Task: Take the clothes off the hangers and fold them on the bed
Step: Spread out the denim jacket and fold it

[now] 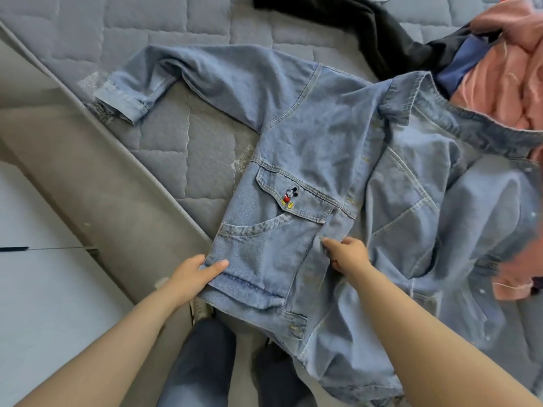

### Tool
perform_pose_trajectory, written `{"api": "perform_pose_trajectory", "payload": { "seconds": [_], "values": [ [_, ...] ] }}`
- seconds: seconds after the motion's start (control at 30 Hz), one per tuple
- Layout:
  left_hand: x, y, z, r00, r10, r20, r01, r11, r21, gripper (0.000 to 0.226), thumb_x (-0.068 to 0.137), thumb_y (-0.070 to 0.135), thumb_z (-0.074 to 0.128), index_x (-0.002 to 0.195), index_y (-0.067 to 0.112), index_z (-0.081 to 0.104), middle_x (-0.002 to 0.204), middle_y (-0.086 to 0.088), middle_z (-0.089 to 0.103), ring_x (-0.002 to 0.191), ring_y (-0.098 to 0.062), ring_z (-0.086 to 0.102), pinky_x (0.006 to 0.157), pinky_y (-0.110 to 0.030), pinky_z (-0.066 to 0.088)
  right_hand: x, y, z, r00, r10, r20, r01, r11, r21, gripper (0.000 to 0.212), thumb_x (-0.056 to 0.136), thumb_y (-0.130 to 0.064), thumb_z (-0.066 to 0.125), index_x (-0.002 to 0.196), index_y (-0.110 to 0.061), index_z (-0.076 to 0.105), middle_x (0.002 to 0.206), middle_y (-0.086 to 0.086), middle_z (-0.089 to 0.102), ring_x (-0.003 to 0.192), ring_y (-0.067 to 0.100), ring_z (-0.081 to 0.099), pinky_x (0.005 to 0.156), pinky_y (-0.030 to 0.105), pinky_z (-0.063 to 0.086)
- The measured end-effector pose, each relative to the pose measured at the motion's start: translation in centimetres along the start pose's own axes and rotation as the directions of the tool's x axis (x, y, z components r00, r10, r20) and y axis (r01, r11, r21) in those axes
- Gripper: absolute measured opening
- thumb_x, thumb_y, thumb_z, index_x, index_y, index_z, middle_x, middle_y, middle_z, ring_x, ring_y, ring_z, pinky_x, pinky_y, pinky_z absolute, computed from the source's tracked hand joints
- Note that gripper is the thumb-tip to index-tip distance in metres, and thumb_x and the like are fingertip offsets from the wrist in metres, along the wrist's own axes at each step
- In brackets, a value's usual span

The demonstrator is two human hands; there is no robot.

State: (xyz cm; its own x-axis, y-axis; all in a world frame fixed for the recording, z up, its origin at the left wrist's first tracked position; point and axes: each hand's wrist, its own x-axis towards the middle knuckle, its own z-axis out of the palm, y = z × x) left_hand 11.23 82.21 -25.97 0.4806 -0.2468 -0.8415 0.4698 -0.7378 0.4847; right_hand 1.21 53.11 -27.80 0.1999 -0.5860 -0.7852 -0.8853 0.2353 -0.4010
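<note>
Hands steady the denim jacket (308, 136), spread on the bed (147, 33) for folding: left hand (202, 274) grips the hem at 7 o'clock; right hand (348, 254), at 5 o'clock, seemingly pinches the front edge.

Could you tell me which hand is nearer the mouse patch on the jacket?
Right. The right hand pinches the jacket below-right of the mouse patch; the left hand grips the hem corner, farther off.
</note>
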Motion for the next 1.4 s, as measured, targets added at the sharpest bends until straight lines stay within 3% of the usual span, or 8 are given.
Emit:
{"api": "perform_pose_trajectory", "payload": {
  "seconds": [0.2, 0.43, 0.53, 0.77, 0.87, 0.97, 1.17, 1.4],
  "values": [
    [-0.4, 0.0, 0.7, 0.995, 0.07, -0.065, -0.063, 0.992, 0.105, 0.049, 0.085, 0.044, 0.067, 0.095, -0.002, 0.055, 0.086, -0.006, 0.061, 0.075, -0.016, 0.059, 0.068, -0.03, 0.047, -0.5, 3.4, -2.3, 0.986, -0.042, -0.161, 0.044, 0.999, 0.006, 0.026, 0.096, -0.028, 0.05, 0.079, -0.009, 0.047, 0.089, 0.018, 0.056, 0.086, 0.036, 0.058, 0.08, 0.047, 0.051],
    [-0.3, 0.4, 1.0, 0.944, -0.137, 0.3, 0.269, 0.845, -0.462, 0.048, 0.084, 0.038, 0.067, 0.12, 0.008, 0.058, 0.111, -0.012, 0.071, 0.097, -0.025, 0.07, 0.069, -0.035, 0.058, -4.5, 7.8, 1.1, 0.892, 0.234, 0.387, -0.308, 0.941, 0.141, 0.039, 0.082, -0.018, 0.076, 0.114, -0.003, 0.06, 0.106, 0.013, 0.071, 0.096, 0.029, 0.069, 0.084, 0.041, 0.056],
    [-0.2, 0.3, 1.0, 0.985, -0.136, 0.107, 0.16, 0.951, -0.264, 0.042, 0.084, 0.041, 0.069, 0.106, 0.007, 0.057, 0.101, -0.008, 0.069, 0.086, -0.022, 0.068, 0.07, -0.033, 0.055, -5.8, 9.6, 1.8, 0.923, 0.21, 0.322, -0.27, 0.95, 0.155, 0.013, 0.087, -0.011, 0.07, 0.091, -0.003, 0.061, 0.085, 0.015, 0.065, 0.076, 0.03, 0.063, 0.076, 0.044, 0.056],
    [-0.6, 0.0, -3.0, 0.933, 0.113, -0.341, -0.093, 0.993, 0.076, 0.034, 0.078, 0.034, 0.077, 0.08, 0.002, 0.066, 0.07, -0.006, 0.062, 0.058, -0.014, 0.052, 0.048, -0.02, 0.038, -8.1, 10.0, 4.2, 0.958, 0.005, 0.287, 0.002, 1.0, -0.026, 0.022, 0.089, -0.021, 0.069, 0.077, -0.005, 0.061, 0.067, 0.01, 0.055, 0.061, 0.02, 0.051, 0.057, 0.028, 0.041],
    [-0.3, 0.0, -4.9, 0.974, 0.064, -0.216, -0.041, 0.993, 0.109, 0.018, 0.083, 0.03, 0.073, 0.085, 0.013, 0.065, 0.077, -0.002, 0.064, 0.061, -0.012, 0.057, 0.053, -0.023, 0.042, -8.4, 9.9, 6.2, 0.97, 0.029, 0.242, 0.005, 0.99, -0.14, 0.026, 0.089, -0.027, 0.068, 0.083, -0.005, 0.055, 0.077, 0.011, 0.055, 0.071, 0.022, 0.053, 0.065, 0.029, 0.038],
    [-0.3, 1.0, -5.3, 0.999, -0.018, 0.027, 0.025, 0.967, -0.255, 0.014, 0.089, 0.008, 0.064, 0.102, 0.01, 0.063, 0.093, -0.009, 0.069, 0.065, -0.012, 0.069, 0.055, -0.021, 0.055, -8.3, 9.8, 7.6, 0.982, 0.055, 0.179, -0.027, 0.987, -0.158, 0.028, 0.088, -0.032, 0.068, 0.078, -0.01, 0.054, 0.074, 0.006, 0.058, 0.07, 0.022, 0.055, 0.063, 0.028, 0.041],
    [1.1, 1.1, -7.8, 0.932, 0.182, -0.313, -0.163, 0.983, 0.085, 0.028, 0.08, 0.014, 0.076, 0.075, 0.013, 0.048, 0.065, -0.002, 0.051, 0.053, -0.01, 0.047, 0.045, -0.013, 0.035, -9.2, 8.8, 9.8, 0.986, 0.005, 0.164, 0.0, 1.0, -0.03, 0.031, 0.09, -0.031, 0.067, 0.078, -0.009, 0.048, 0.07, 0.021, 0.051, 0.069, 0.024, 0.053, 0.078, 0.049, 0.053],
    [1.7, -2.3, -6.7, 0.969, 0.025, -0.247, -0.016, 0.999, 0.037, 0.031, 0.081, 0.013, 0.075, 0.104, -0.003, 0.061, 0.095, -0.014, 0.065, 0.081, -0.024, 0.059, 0.068, -0.027, 0.049, -9.7, 9.5, 10.9, 0.999, 0.033, -0.034, -0.039, 0.983, -0.177, 0.043, 0.095, -0.03, 0.058, 0.064, -0.013, 0.034, 0.06, 0.001, 0.041, 0.055, 0.015, 0.037, 0.049, 0.03, 0.024]
  ]
}}
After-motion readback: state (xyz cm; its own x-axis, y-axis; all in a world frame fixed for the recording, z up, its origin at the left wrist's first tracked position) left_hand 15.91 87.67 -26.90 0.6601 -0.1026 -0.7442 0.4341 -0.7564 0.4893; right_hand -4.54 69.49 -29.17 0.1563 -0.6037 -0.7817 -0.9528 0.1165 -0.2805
